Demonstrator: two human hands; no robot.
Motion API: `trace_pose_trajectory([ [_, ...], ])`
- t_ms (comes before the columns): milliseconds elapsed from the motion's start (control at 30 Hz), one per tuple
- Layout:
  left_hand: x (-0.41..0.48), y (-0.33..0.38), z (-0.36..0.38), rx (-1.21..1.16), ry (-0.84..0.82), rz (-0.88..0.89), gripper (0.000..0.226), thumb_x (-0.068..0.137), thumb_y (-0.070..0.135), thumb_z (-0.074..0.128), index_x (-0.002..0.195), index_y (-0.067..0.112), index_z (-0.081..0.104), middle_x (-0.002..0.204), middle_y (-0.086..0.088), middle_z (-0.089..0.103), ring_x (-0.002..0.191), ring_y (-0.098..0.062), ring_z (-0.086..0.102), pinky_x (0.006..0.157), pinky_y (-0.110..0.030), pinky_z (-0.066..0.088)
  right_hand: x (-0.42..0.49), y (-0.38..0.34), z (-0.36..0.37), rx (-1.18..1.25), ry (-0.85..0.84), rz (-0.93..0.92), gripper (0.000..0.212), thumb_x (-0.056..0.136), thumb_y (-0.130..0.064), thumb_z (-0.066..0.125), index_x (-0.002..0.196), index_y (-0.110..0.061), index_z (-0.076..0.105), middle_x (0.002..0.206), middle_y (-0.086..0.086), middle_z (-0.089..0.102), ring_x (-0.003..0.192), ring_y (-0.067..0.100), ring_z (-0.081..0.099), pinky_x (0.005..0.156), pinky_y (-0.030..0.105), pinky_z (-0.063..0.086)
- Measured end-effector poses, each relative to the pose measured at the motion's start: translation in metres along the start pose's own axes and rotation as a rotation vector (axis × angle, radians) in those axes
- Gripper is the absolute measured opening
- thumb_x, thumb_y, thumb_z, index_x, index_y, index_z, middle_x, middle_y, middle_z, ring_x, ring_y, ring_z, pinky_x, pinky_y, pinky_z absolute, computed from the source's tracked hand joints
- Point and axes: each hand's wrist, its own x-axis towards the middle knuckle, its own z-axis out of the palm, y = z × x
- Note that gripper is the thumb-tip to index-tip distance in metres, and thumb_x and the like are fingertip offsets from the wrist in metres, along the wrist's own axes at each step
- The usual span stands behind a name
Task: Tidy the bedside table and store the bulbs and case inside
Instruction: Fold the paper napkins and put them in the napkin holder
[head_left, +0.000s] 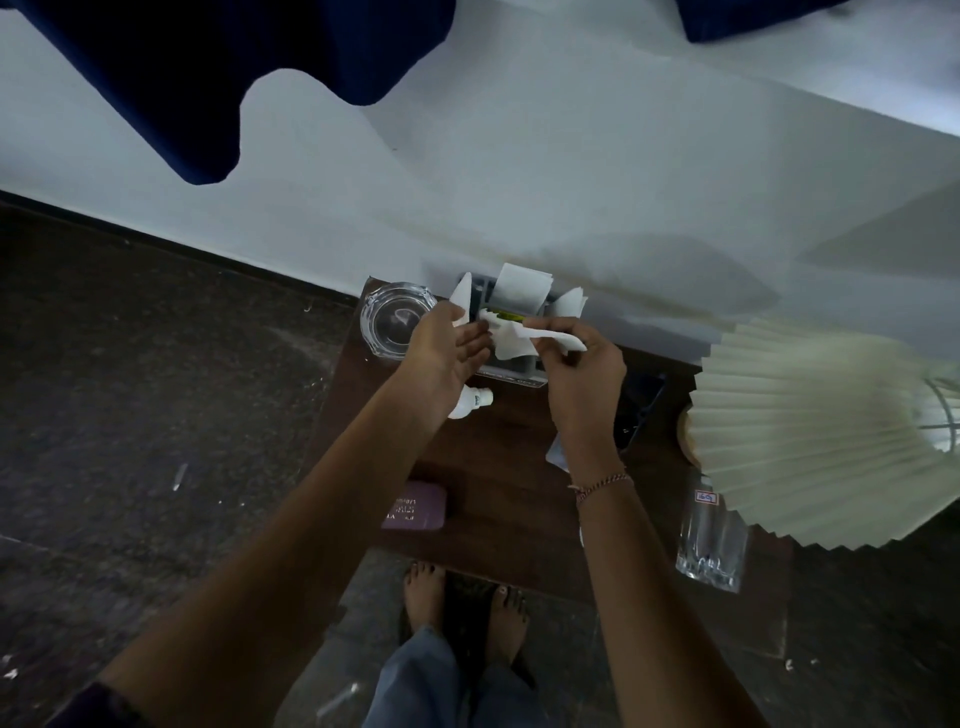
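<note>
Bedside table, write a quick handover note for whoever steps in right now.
Right hand pinches a white tissue over the grey organizer; left hand open, fingers at the tissue's other end.
A white bulb lies on the table just in front of the organizer; the purple case sits near the front edge.
Done: neither is stored yet.
Left: settle the tissue, then put bulb and case inside.
</note>
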Motion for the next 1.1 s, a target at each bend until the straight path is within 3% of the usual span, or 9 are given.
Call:
trace_pose_trajectory([
  [133, 0.004, 0.003, -0.001, -0.031, -0.012, -0.006, 0.019, 0.095, 0.015, 0.033, 0.099, 0.003, 0.048, 0.133, -0.017, 0.055, 0.115, -0.026, 0.056, 0.1, -0.032, 0.044, 0.002, 0.004, 0.01, -0.008, -0.042, -0.009, 0.014, 0.084, -0.004, 0.062, 0.092, -0.01, 0.071, 0.098, 0.0, 0.07, 0.087, -0.003, 0.061, 0.083, 0.009, 0.049],
  [233, 0.006, 0.005, -0.002, -0.05, -0.011, 0.011, 0.021, 0.095, 0.017, 0.034, 0.101, 0.004, 0.049, 0.132, -0.016, 0.056, 0.114, -0.025, 0.057, 0.094, -0.031, 0.047, 0.001, 0.011, 0.015, -0.051, -0.069, -0.02, 0.015, 0.083, -0.006, 0.064, 0.097, -0.007, 0.07, 0.102, 0.008, 0.071, 0.092, 0.008, 0.061, 0.079, 0.001, 0.046],
  [400, 0.009, 0.005, -0.006, -0.06, -0.019, 0.013, 0.04, 0.094, 0.018, 0.034, 0.125, -0.003, 0.049, 0.135, -0.015, 0.054, 0.124, -0.024, 0.052, 0.101, -0.03, 0.041, -0.004, 0.024, 0.019, -0.127, -0.111, -0.061, 0.017, 0.082, -0.001, 0.063, 0.097, -0.007, 0.069, 0.098, 0.008, 0.071, 0.087, 0.003, 0.058, 0.077, -0.003, 0.043],
  [533, 0.006, 0.006, -0.007, -0.038, -0.023, 0.058, 0.024, 0.094, 0.013, 0.035, 0.11, 0.004, 0.051, 0.136, -0.018, 0.052, 0.126, -0.027, 0.05, 0.108, -0.035, 0.039, -0.005, 0.032, 0.02, -0.207, -0.149, -0.109, 0.021, 0.081, 0.002, 0.061, 0.099, -0.008, 0.068, 0.099, 0.006, 0.071, 0.089, 0.0, 0.057, 0.08, -0.002, 0.042],
  [633, 0.008, 0.003, -0.011, 0.022, -0.051, 0.081, 0.034, 0.096, 0.014, 0.035, 0.128, 0.005, 0.042, 0.136, -0.019, 0.051, 0.126, -0.027, 0.05, 0.107, -0.035, 0.039, -0.006, 0.034, 0.021, -0.261, -0.209, -0.143, 0.023, 0.083, 0.001, 0.06, 0.104, -0.008, 0.066, 0.106, 0.007, 0.07, 0.1, 0.009, 0.061, 0.09, 0.013, 0.047],
  [767, 0.005, 0.003, -0.014, 0.149, -0.092, 0.126, 0.036, 0.097, 0.012, 0.032, 0.131, 0.005, 0.042, 0.137, -0.017, 0.051, 0.128, -0.026, 0.049, 0.106, -0.032, 0.038, -0.009, 0.033, 0.021, -0.304, -0.232, -0.142, 0.032, 0.082, 0.002, 0.061, 0.113, -0.007, 0.062, 0.115, 0.01, 0.066, 0.112, 0.019, 0.059, 0.1, 0.031, 0.047],
  [833, 0.004, 0.002, -0.016, 0.255, -0.097, 0.202, 0.031, 0.096, 0.006, 0.033, 0.122, 0.007, 0.049, 0.129, -0.018, 0.056, 0.121, -0.026, 0.055, 0.097, -0.029, 0.044, -0.009, 0.032, 0.02, -0.304, -0.212, -0.16, 0.037, 0.08, 0.0, 0.063, 0.116, -0.007, 0.059, 0.118, 0.011, 0.064, 0.114, 0.022, 0.058, 0.1, 0.034, 0.047],
  [967, 0.003, -0.002, -0.027, 0.547, 0.067, 0.497, 0.018, 0.088, 0.001, 0.043, 0.094, 0.011, 0.057, 0.082, -0.008, 0.069, 0.075, -0.02, 0.066, 0.066, -0.028, 0.055, -0.012, 0.03, 0.01, -0.309, -0.181, -0.184, 0.038, 0.08, -0.013, 0.067, 0.117, -0.012, 0.057, 0.117, 0.008, 0.061, 0.112, 0.021, 0.054, 0.094, 0.031, 0.048],
  [1100, 0.006, 0.0, -0.028, 0.915, 0.295, 0.847, 0.015, 0.083, 0.007, 0.051, 0.092, 0.01, 0.063, 0.079, -0.002, 0.065, 0.072, -0.018, 0.061, 0.064, -0.028, 0.049, -0.008, 0.023, -0.005, -0.314, -0.019, -0.181, 0.023, 0.09, -0.022, 0.055, 0.111, -0.012, 0.061, 0.109, 0.008, 0.061, 0.101, 0.016, 0.054, 0.082, 0.014, 0.039],
])
